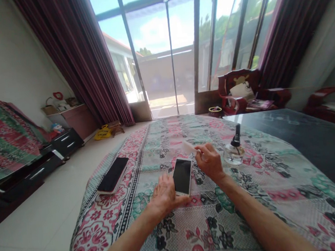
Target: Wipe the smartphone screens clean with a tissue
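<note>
A white-edged phone [183,176] with a dark screen lies flat on the floral cloth [211,223] in front of me. My left hand [164,196] rests at its lower left corner, fingers curled against its edge. Just right of the phone's top, my right hand [209,161] is closed in a pinch on a small pale strip [189,146] that sticks out to the upper left. A second, larger dark phone [113,175] lies apart at the left on the cloth.
A small clear glass bottle with a black pump top [234,149] stands right of my right hand. The cloth ends at a dark glossy tabletop [309,136] on the right. White tiled floor lies left, with a low dark cabinet [52,151].
</note>
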Tool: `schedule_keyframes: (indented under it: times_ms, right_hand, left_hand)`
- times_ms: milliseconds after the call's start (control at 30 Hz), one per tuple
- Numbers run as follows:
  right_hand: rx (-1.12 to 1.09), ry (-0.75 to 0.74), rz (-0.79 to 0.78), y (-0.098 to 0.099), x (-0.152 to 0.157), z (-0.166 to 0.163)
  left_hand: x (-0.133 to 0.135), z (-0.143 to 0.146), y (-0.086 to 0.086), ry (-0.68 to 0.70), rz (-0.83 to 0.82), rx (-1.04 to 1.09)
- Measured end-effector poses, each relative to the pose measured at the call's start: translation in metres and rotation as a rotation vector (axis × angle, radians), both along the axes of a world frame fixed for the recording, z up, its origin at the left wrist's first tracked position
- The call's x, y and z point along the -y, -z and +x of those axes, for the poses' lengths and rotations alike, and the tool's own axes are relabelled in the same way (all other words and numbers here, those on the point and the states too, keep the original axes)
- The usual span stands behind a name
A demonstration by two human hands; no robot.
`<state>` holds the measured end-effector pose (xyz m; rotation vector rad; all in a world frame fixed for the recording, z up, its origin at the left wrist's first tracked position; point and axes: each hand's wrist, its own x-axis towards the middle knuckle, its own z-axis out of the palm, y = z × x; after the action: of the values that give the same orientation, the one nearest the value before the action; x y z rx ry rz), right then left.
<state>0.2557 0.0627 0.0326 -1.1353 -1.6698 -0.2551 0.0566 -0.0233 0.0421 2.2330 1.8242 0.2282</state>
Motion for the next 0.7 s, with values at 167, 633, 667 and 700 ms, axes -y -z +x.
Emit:
schedule_keyframes:
  times_ms: [167,633,667,700]
  right_hand:
    - [0.167,-0.206,-0.129,0.016,0.014,-0.018]
    - [0.556,-0.400,-0.359,0.014,0.030,-0.033]
    - [0.554,-0.394,-0.350,0.015,0.030,-0.035]
    - [0.543,-0.399,-0.335,0.017,0.029,-0.036]
  left_hand:
    - [-0.001,-0.001,0.017,-0.019,0.049,-0.019]
    - [0.001,0.001,0.014,-0.010,0.142,-0.022]
    - [-0.002,-0.003,0.013,0.020,0.139,-0.018]
    - [-0.005,-0.009,0.012,0.055,0.129,-0.009]
